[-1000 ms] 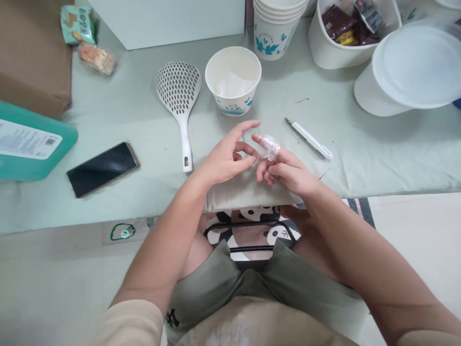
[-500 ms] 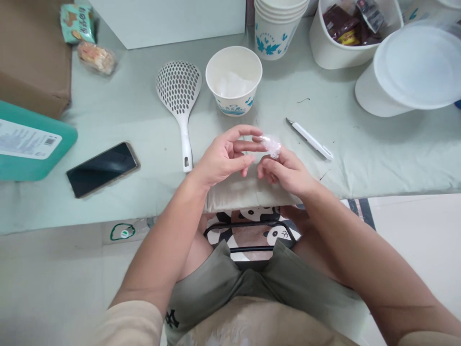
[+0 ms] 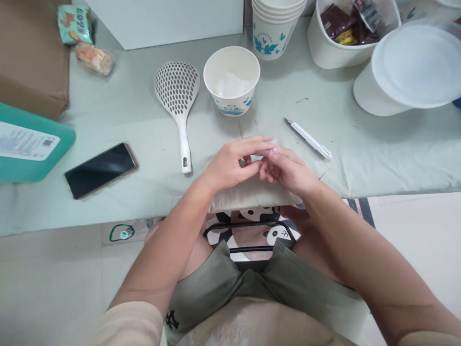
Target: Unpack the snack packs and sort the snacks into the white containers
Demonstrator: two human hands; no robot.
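Near the table's front edge, my left hand (image 3: 236,162) and my right hand (image 3: 286,168) meet at the fingertips. A small piece of clear plastic (image 3: 274,144) shows between them, pinched by my right thumb and forefinger. My left fingers are extended and apart, touching the fingers of my right hand. Behind the hands stands a paper cup (image 3: 236,106) with whitish, translucent material inside. To the left lies a white slotted skimmer (image 3: 183,129), and to the right a white pen (image 3: 308,138).
A phone (image 3: 101,170) and a green container (image 3: 36,144) are at the left, near a cardboard box (image 3: 32,57) and snack packets (image 3: 94,58). Stacked cups (image 3: 270,41), a tub of packets (image 3: 334,54) and a lidded tub (image 3: 382,91) stand at the back right.
My left fingers have moved over toward my right fingertips and now touch them. The clear plastic is mostly hidden by my fingers, where before it stood out on my right forefinger.
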